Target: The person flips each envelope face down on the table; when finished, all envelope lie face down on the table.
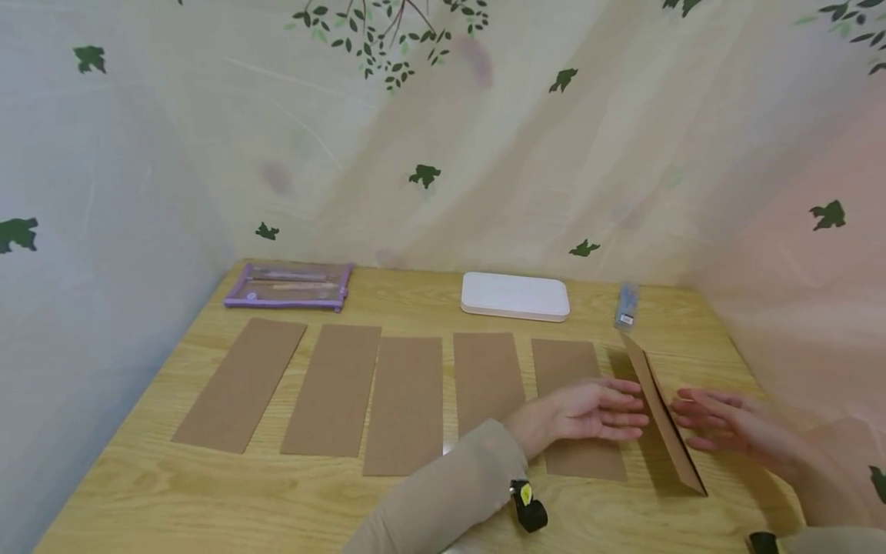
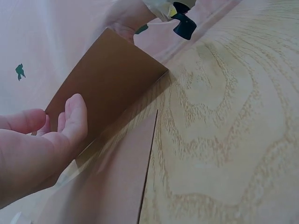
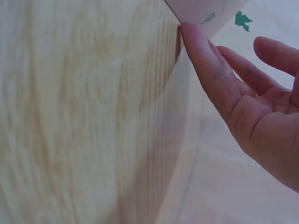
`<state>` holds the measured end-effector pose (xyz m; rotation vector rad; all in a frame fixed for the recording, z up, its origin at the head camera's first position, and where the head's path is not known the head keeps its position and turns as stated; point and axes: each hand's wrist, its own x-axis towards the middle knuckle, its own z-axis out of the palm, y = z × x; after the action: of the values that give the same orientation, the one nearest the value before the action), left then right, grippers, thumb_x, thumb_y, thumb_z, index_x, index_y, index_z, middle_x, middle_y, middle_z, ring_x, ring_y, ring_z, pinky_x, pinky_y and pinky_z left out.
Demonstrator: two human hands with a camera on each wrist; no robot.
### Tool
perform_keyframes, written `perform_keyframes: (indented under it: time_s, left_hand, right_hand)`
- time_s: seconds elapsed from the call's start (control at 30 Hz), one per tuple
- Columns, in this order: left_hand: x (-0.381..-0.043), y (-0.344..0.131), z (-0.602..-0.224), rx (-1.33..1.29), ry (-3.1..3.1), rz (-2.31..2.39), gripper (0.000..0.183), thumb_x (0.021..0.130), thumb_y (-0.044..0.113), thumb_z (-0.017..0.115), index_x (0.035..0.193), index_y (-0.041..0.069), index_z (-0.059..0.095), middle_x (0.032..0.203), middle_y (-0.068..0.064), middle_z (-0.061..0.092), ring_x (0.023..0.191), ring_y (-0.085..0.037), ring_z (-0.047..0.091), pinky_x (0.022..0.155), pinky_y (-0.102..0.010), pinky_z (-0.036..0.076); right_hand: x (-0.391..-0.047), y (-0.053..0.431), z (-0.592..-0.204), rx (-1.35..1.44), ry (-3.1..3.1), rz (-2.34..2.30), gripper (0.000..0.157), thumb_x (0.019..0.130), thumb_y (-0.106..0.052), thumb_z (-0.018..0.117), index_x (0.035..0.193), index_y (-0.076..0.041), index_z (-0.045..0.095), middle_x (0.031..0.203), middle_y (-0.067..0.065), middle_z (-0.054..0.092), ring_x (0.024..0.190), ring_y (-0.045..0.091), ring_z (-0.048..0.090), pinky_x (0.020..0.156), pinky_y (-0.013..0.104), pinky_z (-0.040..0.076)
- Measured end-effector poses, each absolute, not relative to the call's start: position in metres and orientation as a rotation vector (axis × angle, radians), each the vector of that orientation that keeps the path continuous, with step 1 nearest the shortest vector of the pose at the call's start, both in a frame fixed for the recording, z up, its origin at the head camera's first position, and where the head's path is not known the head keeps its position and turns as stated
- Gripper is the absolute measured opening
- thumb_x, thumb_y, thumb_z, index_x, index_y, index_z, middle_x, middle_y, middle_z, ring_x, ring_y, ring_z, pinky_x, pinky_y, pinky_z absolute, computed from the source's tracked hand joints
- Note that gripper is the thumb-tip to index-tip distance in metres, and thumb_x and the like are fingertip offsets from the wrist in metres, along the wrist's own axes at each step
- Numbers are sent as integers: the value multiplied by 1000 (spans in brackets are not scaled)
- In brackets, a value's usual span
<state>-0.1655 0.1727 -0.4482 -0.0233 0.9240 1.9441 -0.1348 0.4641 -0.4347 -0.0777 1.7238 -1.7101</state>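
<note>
At the right of the table, a brown cardboard rectangle (image 1: pixel 664 419) is raised on its long edge and leans a little; a dark line along its edge suggests a second layer. My left hand (image 1: pixel 598 412) is at its left face, fingers extended and thumb apart. The left wrist view shows the left fingers (image 2: pixel 74 119) against or very near the cardboard (image 2: pixel 117 70). On the other side, my right hand (image 1: pixel 744 431) holds its fingers loosely extended towards the right face. In the right wrist view, a right fingertip (image 3: pixel 189 30) meets the cardboard's corner.
Several flat cardboard rectangles (image 1: pixel 404 408) lie in a row on the wooden table (image 1: pixel 208 492); the left forearm passes over some. Along the back are a purple-edged pencil case (image 1: pixel 291 304), a white flat box (image 1: pixel 515 296) and a small clear-blue packet (image 1: pixel 626 306). A printed curtain (image 1: pixel 332 192) hangs behind.
</note>
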Motion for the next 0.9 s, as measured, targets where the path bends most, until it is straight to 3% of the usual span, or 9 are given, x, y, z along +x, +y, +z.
perform_keyframes:
  time_s: [0.2, 0.4, 0.53, 0.67, 0.9]
  left_hand:
    - [-167, 171, -445, -30, 919, 1945, 24, 103, -3, 49, 124, 4, 58, 111, -15, 60, 129, -42, 52, 113, -58, 37]
    - [-169, 171, -447, -30, 922, 1940, 22, 102, -3, 49, 121, 6, 58, 109, -14, 61, 128, -41, 52, 113, -58, 37]
    - [-168, 173, -447, -9, 923, 1938, 24, 103, -3, 49, 123, 5, 58, 114, -14, 63, 130, -42, 51, 114, -59, 36]
    - [-166, 175, -450, 15, 934, 1925, 25, 103, -2, 49, 125, 4, 59, 120, -17, 65, 131, -43, 51, 113, -59, 36]
    - [-164, 177, -455, 18, 955, 1911, 24, 103, 0, 49, 124, 5, 61, 121, -17, 66, 131, -43, 51, 113, -59, 37]
  right_hand:
    - [-138, 455, -432, -72, 1804, -1667, 52, 114, -27, 31, 153, 8, 34, 129, -11, 64, 116, 10, 64, 96, 45, 55]
    - [-139, 449, -433, -66, 1855, -1629, 55, 114, -28, 32, 154, 10, 29, 129, -12, 64, 114, 10, 64, 95, 45, 56]
    - [-138, 449, -434, -90, 1816, -1665, 48, 114, -26, 31, 153, 1, 39, 129, -11, 64, 115, 11, 64, 96, 45, 56]
    - [-136, 449, -434, -107, 1753, -1713, 40, 114, -24, 30, 145, -16, 54, 128, -9, 65, 117, 12, 64, 97, 45, 55]
    - [-137, 446, -434, -121, 1735, -1714, 40, 114, -23, 29, 142, -24, 57, 129, -10, 64, 117, 12, 64, 97, 43, 55]
